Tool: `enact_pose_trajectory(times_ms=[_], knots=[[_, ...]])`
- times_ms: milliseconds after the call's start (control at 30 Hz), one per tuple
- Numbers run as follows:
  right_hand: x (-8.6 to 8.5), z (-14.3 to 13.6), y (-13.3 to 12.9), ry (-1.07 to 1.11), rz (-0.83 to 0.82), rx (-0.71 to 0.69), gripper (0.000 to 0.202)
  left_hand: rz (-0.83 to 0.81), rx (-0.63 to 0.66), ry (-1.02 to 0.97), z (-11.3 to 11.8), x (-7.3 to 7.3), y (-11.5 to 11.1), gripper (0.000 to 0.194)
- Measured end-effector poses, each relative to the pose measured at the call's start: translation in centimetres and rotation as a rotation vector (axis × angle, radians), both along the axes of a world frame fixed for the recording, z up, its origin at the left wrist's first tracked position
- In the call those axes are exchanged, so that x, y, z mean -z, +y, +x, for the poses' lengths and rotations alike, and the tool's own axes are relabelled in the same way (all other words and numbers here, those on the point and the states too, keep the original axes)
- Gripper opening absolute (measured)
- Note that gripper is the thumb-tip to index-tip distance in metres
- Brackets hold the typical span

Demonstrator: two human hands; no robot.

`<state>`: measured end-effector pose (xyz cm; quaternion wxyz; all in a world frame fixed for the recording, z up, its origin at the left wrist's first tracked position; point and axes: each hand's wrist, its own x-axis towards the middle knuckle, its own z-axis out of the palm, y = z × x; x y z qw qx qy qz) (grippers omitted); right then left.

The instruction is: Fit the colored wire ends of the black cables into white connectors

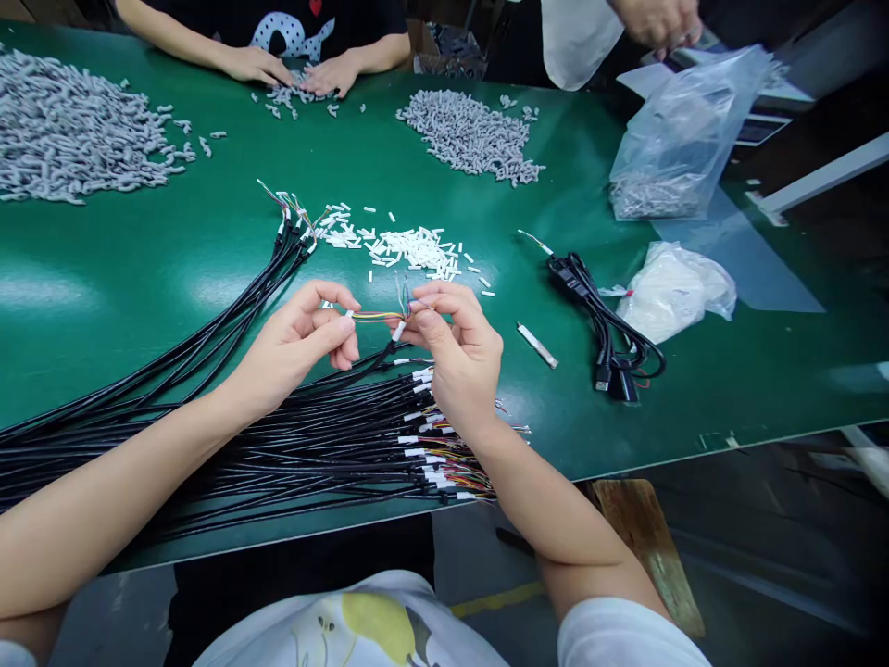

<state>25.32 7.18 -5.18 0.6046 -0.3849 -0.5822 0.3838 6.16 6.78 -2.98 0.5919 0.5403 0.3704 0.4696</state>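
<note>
My left hand (306, 338) pinches a small white sleeve (349, 316) at the ends of a few coloured wires (379, 317). Those wires, orange and yellow among them, stretch across to my right hand (458, 347). Its thumb and fingers are closed on the wires where they fan out of a black cable, just above a white sleeve (398, 331) on that cable. Thin loose strands stick up between the hands. Below lies a thick row of black cables (292, 454), their stripped coloured ends and white sleeves partly hidden by my right wrist. A smaller cable bundle (256, 287) lies beyond my left hand.
Loose white sleeves (417, 248) lie scattered ahead. Grey pieces form piles at the far left (76, 130) and back (472, 134). A white-handled tool (537, 346), a coiled black cable (597, 315) and plastic bags (677, 292) lie right. Another person's hands (333, 74) touch grey pieces opposite.
</note>
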Motion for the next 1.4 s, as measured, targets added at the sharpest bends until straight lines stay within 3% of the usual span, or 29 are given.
enact_pose_trajectory(times_ms=[100,333,500,700,900,1067,1267,1400], knots=[[0.6,0.1,0.2,-0.01,0.012,-0.024,0.007,0.001,-0.042,0.011,-0.1,0.2,0.3,0.017],[-0.2,0.2,-0.5,-0.367,0.347,-0.24,0.012,0.16,-0.02,0.139,0.0,0.3,-0.6,0.011],[-1.0,0.3,-1.2,-0.354,0.16,-0.201,0.013,0.412,-0.031,0.373,-0.1,0.4,-1.2,0.012],[-1.3,0.2,-1.3,-0.347,0.153,-0.148,0.019,0.531,-0.016,0.495,-0.1,0.5,-1.2,0.006],[-0.8,-0.3,-1.4,-0.444,0.325,-0.002,0.009,0.212,-0.017,0.254,0.5,-0.2,-1.7,0.009],[-0.6,-0.5,-1.2,-0.435,0.341,-0.02,0.011,-0.024,0.06,0.129,0.7,-0.3,-1.4,0.016],[-0.9,-0.4,-1.2,-0.442,0.337,-0.005,0.012,-0.154,0.215,-0.125,0.4,0.1,-0.8,0.022],[-0.8,-0.4,-1.2,-0.471,0.375,0.049,0.014,-0.211,0.237,-0.148,0.3,0.0,-0.8,0.021]])
